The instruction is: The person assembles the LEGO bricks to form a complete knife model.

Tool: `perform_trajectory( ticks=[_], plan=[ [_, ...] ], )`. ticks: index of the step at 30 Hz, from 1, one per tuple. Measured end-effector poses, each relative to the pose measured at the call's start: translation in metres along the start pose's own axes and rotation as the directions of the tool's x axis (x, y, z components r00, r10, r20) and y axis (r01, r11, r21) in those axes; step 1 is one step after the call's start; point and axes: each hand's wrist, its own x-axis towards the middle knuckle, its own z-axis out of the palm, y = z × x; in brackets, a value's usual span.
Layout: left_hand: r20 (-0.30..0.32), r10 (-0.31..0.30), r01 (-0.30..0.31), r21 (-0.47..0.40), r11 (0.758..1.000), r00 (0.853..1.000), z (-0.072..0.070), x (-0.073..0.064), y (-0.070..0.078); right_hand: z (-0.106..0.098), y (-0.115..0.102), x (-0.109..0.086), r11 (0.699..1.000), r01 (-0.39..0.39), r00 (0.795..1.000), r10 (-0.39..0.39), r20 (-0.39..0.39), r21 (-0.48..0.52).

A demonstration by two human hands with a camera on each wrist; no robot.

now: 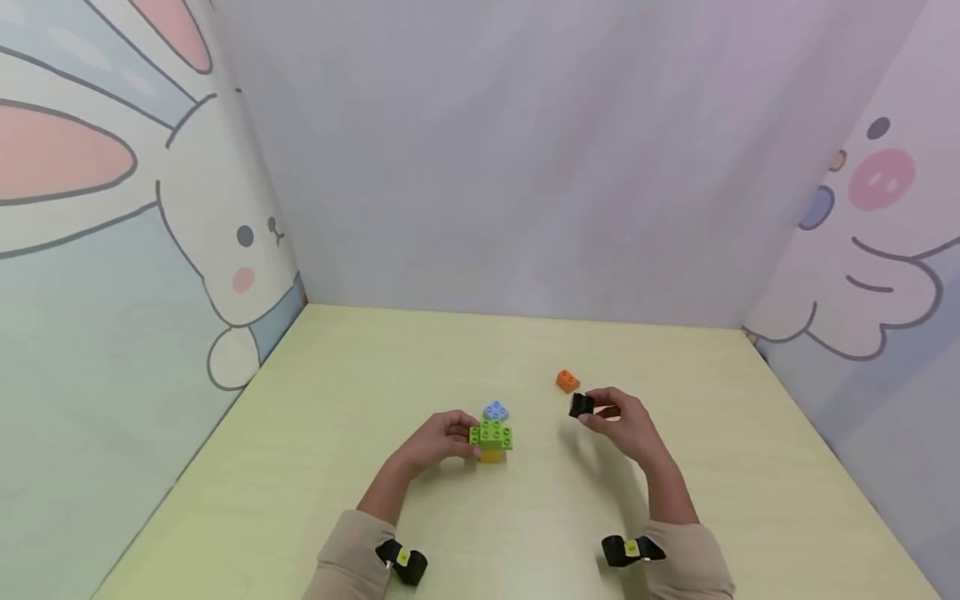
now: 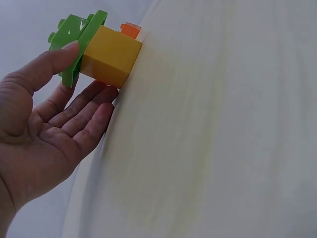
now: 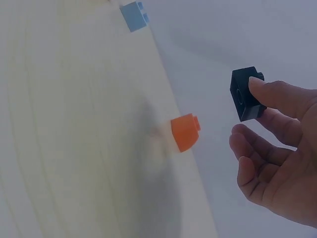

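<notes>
My left hand (image 1: pixel 437 439) pinches a small stack of toy building bricks on the table. Its green bricks (image 1: pixel 492 433) lie on top of a yellow brick (image 2: pixel 111 54); the thumb presses the green part in the left wrist view. Off to the right, my right hand (image 1: pixel 622 425) holds a black brick (image 3: pixel 245 94) between thumb and fingers, raised off the tabletop. An orange brick (image 1: pixel 567 381) lies just beyond the black one. Behind the stack sits a light blue brick (image 1: pixel 495 411) with studs facing up.
The pale yellow tabletop (image 1: pixel 375 358) runs back to a plain light wall (image 1: pixel 495 167). Side panels with a cartoon rabbit (image 1: pixel 210 225) and another cartoon figure (image 1: pixel 862 233) border it. Each forearm wears a black wrist camera (image 1: pixel 405 562).
</notes>
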Motion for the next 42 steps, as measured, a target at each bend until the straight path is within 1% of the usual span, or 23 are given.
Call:
perform_trajectory(
  ticks=[5, 8, 10, 11, 15, 17, 22, 27, 31, 36, 42],
  plan=[
    [0.002, 0.003, -0.003, 0.005, 1.000, 1.000, 0.000, 0.001, 0.004, 0.004, -0.007, 0.001, 0.999, 0.006, 1.000, -0.006, 0.013, 0.032],
    [0.000, 0.005, -0.005, 0.006, 1.000, 1.000, -0.001, 0.001, 0.006, 0.009, -0.011, 0.001, 0.998, 0.026, 0.999, -0.027, 0.026, 0.056],
    [-0.004, 0.002, -0.002, 0.006, 1.000, 1.000, -0.001, 0.000, 0.006, 0.012, -0.024, -0.003, 0.997, 0.038, 0.999, -0.041, 0.036, 0.065],
    [-0.005, 0.000, 0.000, 0.004, 1.000, 1.000, -0.001, 0.000, 0.006, 0.014, -0.025, -0.003, 0.996, 0.046, 0.998, -0.049, 0.039, 0.071],
    [-0.003, -0.001, 0.001, -0.007, 1.000, 1.000, -0.001, -0.001, 0.005, 0.023, -0.026, -0.002, 0.994, 0.063, 0.996, -0.068, 0.054, 0.085],
    [0.002, -0.001, 0.001, -0.013, 1.000, 1.000, -0.001, -0.002, 0.005, 0.028, -0.016, 0.002, 0.992, 0.079, 0.995, -0.085, 0.057, 0.095],
    [0.004, -0.006, 0.006, -0.008, 1.000, 1.000, -0.001, -0.003, 0.006, 0.036, -0.021, 0.001, 0.989, 0.102, 0.992, -0.109, 0.063, 0.110],
    [0.008, -0.006, 0.006, -0.012, 1.000, 1.000, -0.001, -0.003, 0.006, 0.045, -0.028, 0.000, 0.986, 0.095, 0.993, -0.104, 0.063, 0.137],
    [0.006, -0.010, 0.010, -0.012, 1.000, 1.000, -0.002, -0.003, 0.006, 0.054, -0.031, 0.000, 0.982, 0.112, 0.989, -0.126, 0.083, 0.153],
    [0.010, -0.016, 0.017, -0.022, 1.000, 1.000, -0.002, -0.003, 0.005, 0.064, -0.031, -0.001, 0.981, 0.111, 0.986, -0.129, 0.106, 0.156],
    [0.007, -0.011, 0.011, -0.010, 1.000, 1.000, -0.002, -0.003, 0.004, 0.069, -0.034, -0.001, 0.974, 0.148, 0.979, -0.169, 0.111, 0.174]
  ],
)
